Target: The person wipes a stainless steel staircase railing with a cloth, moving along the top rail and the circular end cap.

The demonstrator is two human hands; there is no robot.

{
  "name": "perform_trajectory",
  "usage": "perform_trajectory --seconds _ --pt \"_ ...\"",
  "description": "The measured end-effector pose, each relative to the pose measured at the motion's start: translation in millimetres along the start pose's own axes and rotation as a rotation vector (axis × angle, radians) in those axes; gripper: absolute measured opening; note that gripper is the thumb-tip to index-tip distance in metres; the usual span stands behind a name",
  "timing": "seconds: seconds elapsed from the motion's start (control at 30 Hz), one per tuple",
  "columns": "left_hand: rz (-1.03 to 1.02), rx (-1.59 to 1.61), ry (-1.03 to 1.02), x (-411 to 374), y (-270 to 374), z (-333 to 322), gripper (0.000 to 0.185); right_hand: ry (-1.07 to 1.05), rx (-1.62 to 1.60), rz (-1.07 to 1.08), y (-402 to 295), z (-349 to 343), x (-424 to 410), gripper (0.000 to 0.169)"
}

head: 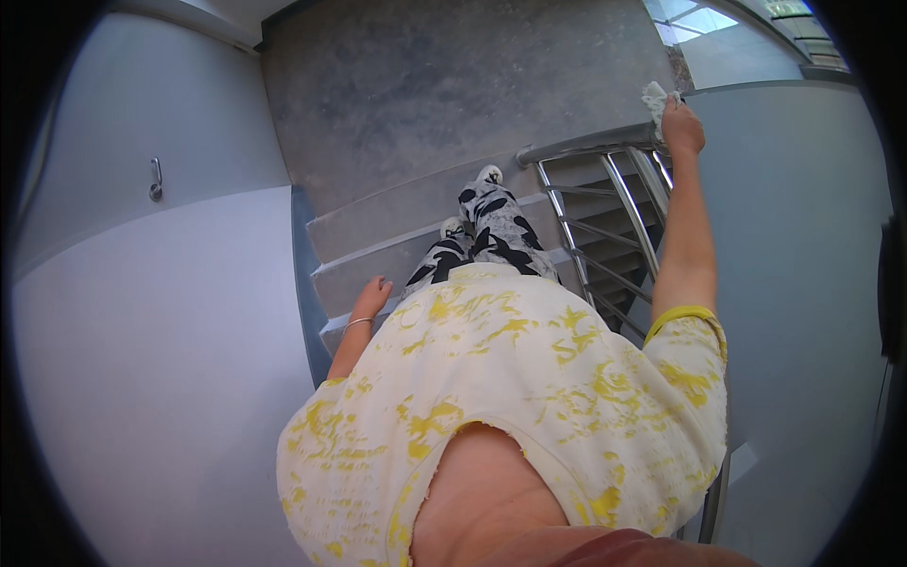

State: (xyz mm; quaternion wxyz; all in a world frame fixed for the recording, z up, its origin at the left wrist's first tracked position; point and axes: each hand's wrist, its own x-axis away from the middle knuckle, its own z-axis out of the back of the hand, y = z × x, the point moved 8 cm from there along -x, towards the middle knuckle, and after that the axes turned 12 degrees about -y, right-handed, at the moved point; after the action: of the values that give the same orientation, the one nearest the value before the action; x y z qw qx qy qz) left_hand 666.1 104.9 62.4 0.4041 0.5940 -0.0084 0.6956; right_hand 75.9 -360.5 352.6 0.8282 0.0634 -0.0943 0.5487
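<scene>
In my right hand (684, 127), stretched far forward on the right, is a bunched white cloth (657, 103). The cloth's lower part meets the bend of a metal handrail (592, 144); whether it presses on the rail I cannot tell. My left hand (371, 296) hangs low beside my thigh with a bracelet on its wrist. It holds nothing, and its fingers are loosely bent. Concrete stair steps (361, 268) lie beneath that hand. My shoes (489, 174) stand on the steps, one farther forward than the other.
Metal balusters and crossbars (567, 220) border the stairs on the right, with another flight (613, 237) below. A concrete landing (453, 78) spreads ahead. At left are a white wall (177, 340) and a door handle (156, 181); a pale wall (786, 234) rises at right.
</scene>
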Motion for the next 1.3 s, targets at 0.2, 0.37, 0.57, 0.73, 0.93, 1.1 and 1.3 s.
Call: perform_trajectory --seconds 0.2,0.37,0.57,0.73,0.93,1.1,1.3 --pt "-0.200 0.089 0.075 -40 83 33 0.051 -0.068 -0.002 0.019 9 -12 -21 0.060" --pt "-0.228 0.073 0.137 -68 88 50 0.051 -0.197 0.012 0.032 16 -21 -44 0.059" --pt "-0.109 -0.034 0.074 -112 50 66 0.052 -0.276 0.009 0.175 13 -31 -58 0.059" --pt "-0.149 -0.187 -0.007 -204 76 102 0.053 -0.099 -0.039 0.192 -13 7 -9 0.054" --pt "-0.273 -0.351 -0.030 -320 211 126 0.049 0.229 0.222 0.205 -42 6 27 0.037" --pt "-0.594 -0.318 -0.087 -366 385 137 0.044 0.232 0.479 0.204 -63 -3 38 0.025" --pt "-0.604 -0.734 -0.311 -477 401 142 0.044 0.316 0.573 0.112 -82 -13 30 0.024"
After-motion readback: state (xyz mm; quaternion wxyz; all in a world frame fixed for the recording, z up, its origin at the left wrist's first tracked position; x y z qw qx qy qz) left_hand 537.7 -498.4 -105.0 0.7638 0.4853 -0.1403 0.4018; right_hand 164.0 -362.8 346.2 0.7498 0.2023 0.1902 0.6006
